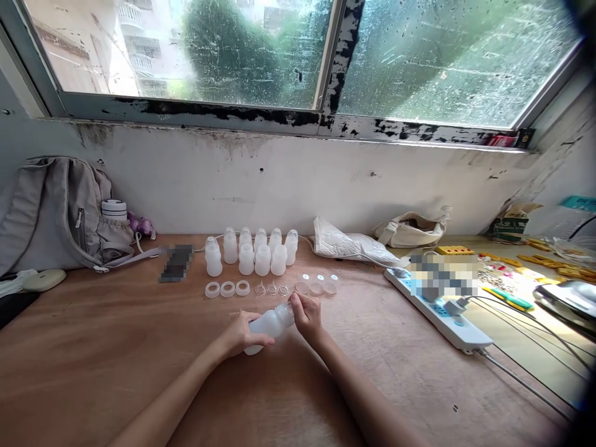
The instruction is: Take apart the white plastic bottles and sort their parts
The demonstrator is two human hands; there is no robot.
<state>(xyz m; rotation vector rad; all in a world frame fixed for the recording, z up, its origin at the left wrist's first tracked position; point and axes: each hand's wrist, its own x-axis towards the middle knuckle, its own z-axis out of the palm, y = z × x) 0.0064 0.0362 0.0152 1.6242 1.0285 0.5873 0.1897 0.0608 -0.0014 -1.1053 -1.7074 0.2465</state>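
A frosted white bottle [270, 325] lies tilted above the wooden table, its top pointing right. My left hand [244, 335] is wrapped round the bottle's body. At its clear top end, my right hand [306, 312] is closed with the fingers pinched on the cap. Beyond my hands lie white rings [228, 288], small clear rings with tips [272, 288], clear round covers [316, 288] and small white discs [320, 277]. Behind them stand several frosted bottles; a capped one [213, 257] is at the left end, and some in the front row have open tops.
A power strip [437, 310] with plugs and cables lies at the right. Along the wall are a white padded bag [351, 242] and a cream pouch [412, 230]. A grey backpack [65, 211] sits at the far left, and a blurred dark object [176, 263] lies right of it.
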